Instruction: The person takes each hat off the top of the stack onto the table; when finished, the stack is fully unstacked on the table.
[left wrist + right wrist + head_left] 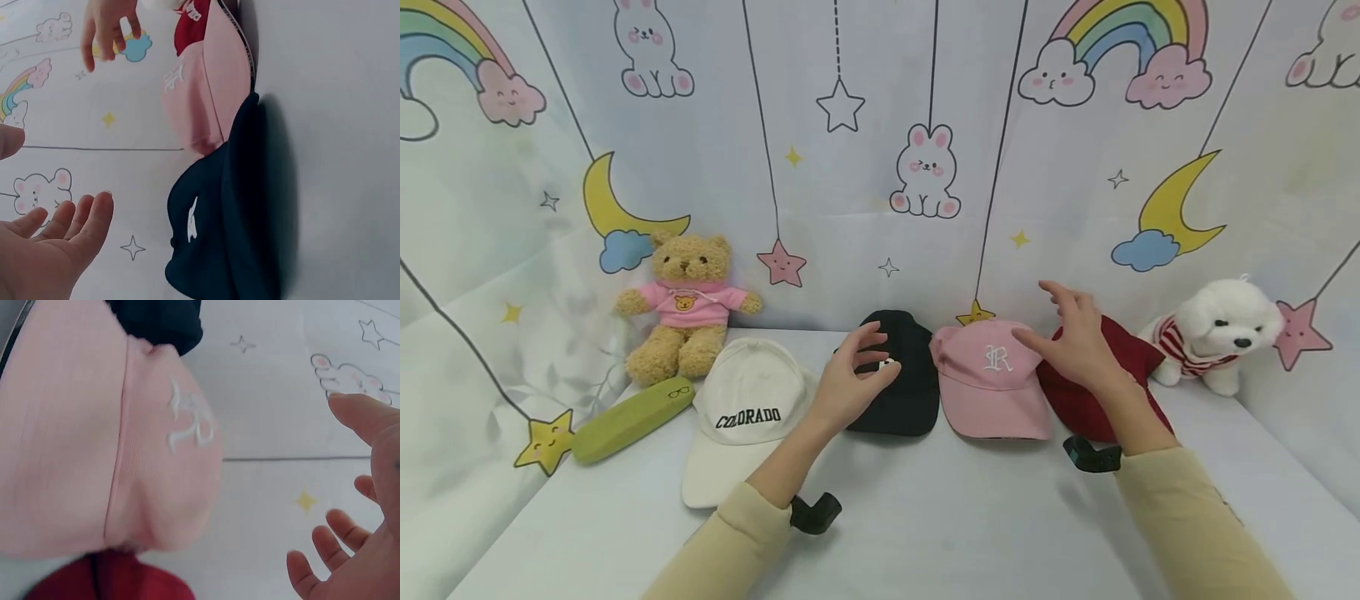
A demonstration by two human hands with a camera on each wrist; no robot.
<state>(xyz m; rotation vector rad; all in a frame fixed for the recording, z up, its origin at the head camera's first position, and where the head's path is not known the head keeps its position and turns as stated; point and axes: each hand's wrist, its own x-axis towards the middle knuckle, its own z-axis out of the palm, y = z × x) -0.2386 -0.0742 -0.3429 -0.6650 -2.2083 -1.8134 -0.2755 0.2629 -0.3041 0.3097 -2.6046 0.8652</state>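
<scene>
Four caps would be several; a row of them lies on the white table. My left hand [850, 379], fingers spread and relaxed, hovers over the black cap [906, 392], which it partly hides in the head view. Above the dark red cap [1093, 408] is my right hand [1078, 342], thumb apart from the fingers, holding nothing. Between the hands sits the pink cap [992, 387] with a white letter R, its brim toward me. The white cap [748, 396] marked COLORADO lies left of my left hand. In the right wrist view the pink cap [169, 450] stands apart from the right hand [362, 537].
A teddy bear [688, 304] in a pink hoodie sits at the back left, with a green oblong case [632, 421] in front of it. At the back right stands a white toy dog [1217, 329]. A patterned curtain [865, 192] hangs behind.
</scene>
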